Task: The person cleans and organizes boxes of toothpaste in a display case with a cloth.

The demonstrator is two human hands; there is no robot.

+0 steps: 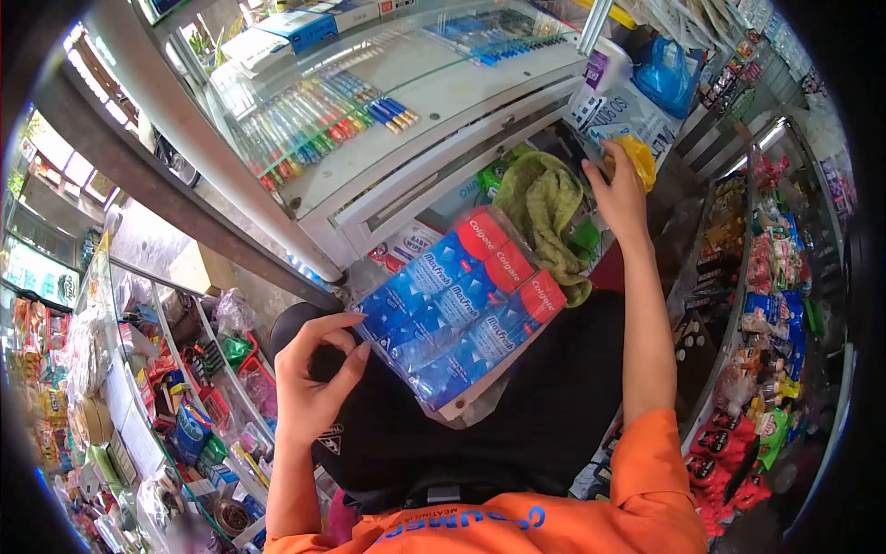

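A plastic-wrapped pack of blue and red Colgate MaxFresh boxes (459,309) lies tilted across the person's dark-clothed lap. Beside its left corner is my left hand (318,374), fingers curved, with a gap between thumb and index fingertip and nothing seen between them. Up at the right, my right hand (616,189) is raised with thumb and fingers apart, nearest to a yellow plastic bag (639,162); nothing shows in its grip. Between the pack and this hand lies a crumpled green cloth (540,198), partly over a drawer or shelf.
A glass display case (369,120) with rows of pens stands ahead. A grey metal post (185,175) slants down at the left. Shelves of packaged goods (775,323) line the right side, and more stock fills the left. A blue bag (666,78) sits at the upper right.
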